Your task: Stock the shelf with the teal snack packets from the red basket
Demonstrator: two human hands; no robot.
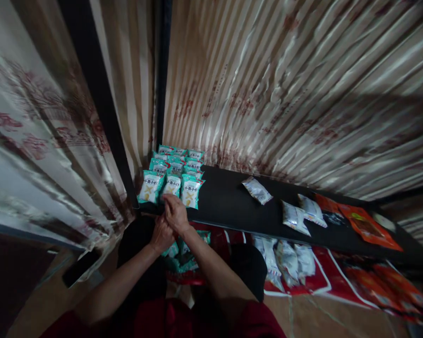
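My right hand (176,214) and my left hand (162,234) are together at the front edge of the black shelf (225,199). Both look closed, the right one lying partly over the left; whether anything is between them is hidden. Just beyond my right fingers stands a green-and-white snack bag (172,184), its lower part covered by the hand. A similar bag (151,186) is on its left and another bag (191,191) on its right. Behind these, several matching bags (176,164) stand in rows. Below my hands, more green packets (186,263) lie in a red container.
White packets (257,190) and orange packets (370,225) lie farther right on the shelf. Lower down are more white packets (285,263) and orange ones (391,286) on red material. A dark post (98,94) and patterned curtains (268,94) bound the left and back.
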